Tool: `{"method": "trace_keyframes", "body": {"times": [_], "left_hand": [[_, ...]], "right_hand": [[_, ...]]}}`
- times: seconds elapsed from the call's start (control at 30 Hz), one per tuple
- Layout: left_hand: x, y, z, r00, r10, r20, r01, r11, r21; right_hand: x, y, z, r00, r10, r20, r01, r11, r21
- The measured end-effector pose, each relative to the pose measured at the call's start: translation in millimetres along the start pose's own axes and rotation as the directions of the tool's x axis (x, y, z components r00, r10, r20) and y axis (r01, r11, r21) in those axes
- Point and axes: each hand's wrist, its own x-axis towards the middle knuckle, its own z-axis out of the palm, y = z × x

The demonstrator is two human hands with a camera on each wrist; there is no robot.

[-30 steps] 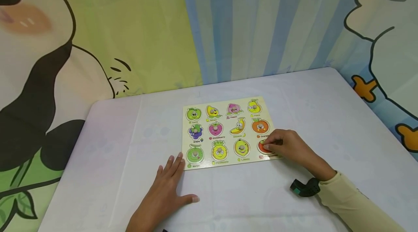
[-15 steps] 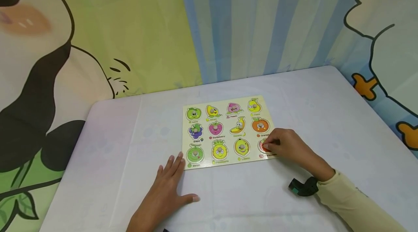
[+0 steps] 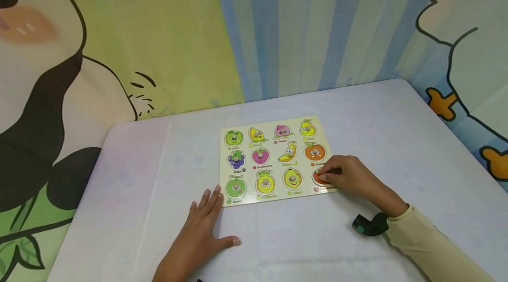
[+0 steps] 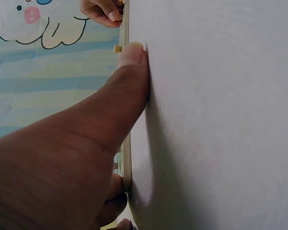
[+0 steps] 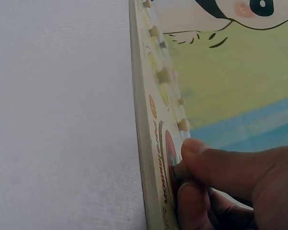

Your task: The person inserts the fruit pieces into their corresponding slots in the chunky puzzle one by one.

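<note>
A pale wooden fruit puzzle board (image 3: 279,180) lies flat on the table, with knobbed fruit pieces in its spots. At its lower right corner, my right hand (image 3: 355,178) pinches the knob of the red persimmon piece (image 3: 317,179) between thumb and fingers. The hand covers part of that piece. In the right wrist view the knob (image 5: 182,170) shows between thumb and fingertips, beside the persimmon label. My left hand (image 3: 200,231) rests with spread fingers at the board's lower left corner, fingertips at its edge. Its thumb (image 4: 129,72) points along the board's front side.
A white cloth covers the table (image 3: 397,141). Behind it hangs a cartoon-printed curtain (image 3: 301,31) in yellow-green and blue stripes. A black wrist device (image 3: 371,224) sits at the right cuff, just above the cloth.
Both hands stay almost in place. The right hand keeps its pinch on the persimmon knob, while the visible patch of red beside its fingers shifts slightly. The head view drifts a little.
</note>
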Motion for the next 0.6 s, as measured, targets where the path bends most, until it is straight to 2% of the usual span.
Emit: {"method": "trace_keyframes", "body": {"times": [0.2,0.37,0.5,0.6], "left_hand": [[0.9,-0.9,-0.7,1.0,-0.008,0.004,0.008,1.0,0.001],[0.7,-2.7,0.4,1.0,-0.012,0.014,0.012,1.0,-0.001],[0.5,-5.5,-1.1,0.998,-0.021,0.056,0.022,1.0,-0.019],[1.4,-9.8,-8.5,0.994,-0.042,0.103,0.049,0.996,-0.072]], "right_hand": [[1.8,5.6,-0.4,0.999,0.025,0.029,-0.028,0.995,0.091],[3.1,5.6,1.1,0.998,0.032,0.046,-0.036,0.995,0.089],[3.9,6.4,1.7,0.997,0.033,0.076,-0.039,0.996,0.077],[4.9,7.7,1.1,0.996,0.021,0.087,-0.028,0.997,0.078]]}}
